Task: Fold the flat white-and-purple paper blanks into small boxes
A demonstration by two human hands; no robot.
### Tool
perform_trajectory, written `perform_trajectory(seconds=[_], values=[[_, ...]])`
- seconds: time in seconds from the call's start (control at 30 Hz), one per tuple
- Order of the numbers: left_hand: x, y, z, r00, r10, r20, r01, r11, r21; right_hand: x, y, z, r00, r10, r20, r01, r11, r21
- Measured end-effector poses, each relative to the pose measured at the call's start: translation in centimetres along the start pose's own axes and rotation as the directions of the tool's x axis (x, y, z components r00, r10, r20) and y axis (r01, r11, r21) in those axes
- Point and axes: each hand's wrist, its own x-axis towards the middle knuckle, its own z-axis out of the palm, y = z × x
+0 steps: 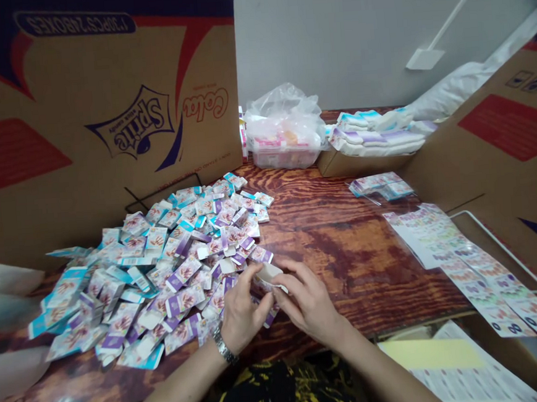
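Note:
A small white carton (268,271) with an open end is between my two hands, above the table's near edge. My left hand (245,301), with a metal watch at its wrist, has its fingers and thumb closed around the carton's left side. From the right, my right hand (308,297) pinches the carton's edge, partly hiding it. Just left of my hands spreads a large heap of small printed cartons (181,273), purple and white or blue and white, with pictures of hands on them. Some lie with flaps open.
A big cardboard box (100,72) stands behind the heap. Another box (513,120) is at the right. A plastic bag (283,122) over a pink container and a tray of packs (379,139) sit at the back. Sticker sheets (469,266) lie right, papers (439,361) below.

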Motion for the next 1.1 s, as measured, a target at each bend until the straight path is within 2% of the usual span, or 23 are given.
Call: perform_trajectory(seconds=[0.13, 0.2, 0.27, 0.33, 0.4, 0.47, 0.57, 0.63, 0.7, 0.77, 0.93, 1.03, 1.1], values=[[0.0, -0.1, 0.0, 0.998, 0.056, -0.012, -0.055, 0.998, 0.022, 0.1, -0.1, -0.4, 1.000, -0.005, 0.017, 0.004, 1.000, 0.017], [0.1, 0.0, -0.1, 0.994, 0.106, 0.022, -0.107, 0.994, 0.028, 0.2, -0.2, -0.6, 0.998, 0.004, 0.055, -0.009, 0.996, 0.089], [0.3, 0.0, -0.2, 0.987, 0.151, 0.061, -0.153, 0.987, 0.039, 0.2, -0.3, -0.7, 0.994, 0.079, 0.076, -0.094, 0.970, 0.225], [0.4, 0.1, -0.3, 0.978, 0.186, 0.091, -0.192, 0.979, 0.063, 0.4, -0.3, -0.6, 0.967, 0.243, 0.070, -0.251, 0.883, 0.397], [0.4, 0.1, -0.3, 0.971, 0.210, 0.119, -0.221, 0.971, 0.093, 0.7, -0.2, -0.5, 0.916, 0.390, 0.096, -0.380, 0.762, 0.524], [0.3, 0.1, -0.2, 0.969, 0.210, 0.131, -0.225, 0.968, 0.113, 1.1, -0.1, -0.4, 0.887, 0.433, 0.162, -0.440, 0.682, 0.585], [0.0, 0.1, 0.0, 0.979, 0.153, 0.131, -0.170, 0.977, 0.129, 1.6, -0.1, -0.3, 0.876, 0.428, 0.223, -0.469, 0.645, 0.604], [-0.1, 0.0, 0.1, 0.983, 0.110, 0.149, -0.131, 0.982, 0.136, 1.9, -0.3, -0.4, 0.885, 0.431, 0.175, -0.452, 0.703, 0.549], [-0.1, 0.0, 0.2, 0.982, 0.096, 0.165, -0.121, 0.981, 0.149, 2.0, -0.6, -0.6, 0.911, 0.401, 0.100, -0.402, 0.805, 0.435], [0.0, 0.1, 0.2, 0.979, 0.106, 0.174, -0.135, 0.977, 0.164, 1.9, -1.1, -0.6, 0.940, 0.339, 0.043, -0.334, 0.882, 0.333], [0.2, 0.0, 0.2, 0.978, 0.113, 0.174, -0.144, 0.974, 0.177, 0.9, -1.7, 0.6, 0.992, 0.114, -0.055, -0.105, 0.983, 0.149], [0.1, -0.1, 0.2, 0.977, 0.105, 0.183, -0.139, 0.973, 0.184, 0.6, -1.5, 1.1, 1.000, 0.021, -0.015, -0.019, 0.995, 0.101], [0.3, -0.2, 0.0, 0.973, 0.110, 0.203, -0.151, 0.968, 0.201, 0.7, -1.1, 0.8, 0.998, 0.043, 0.056, -0.052, 0.985, 0.166]])
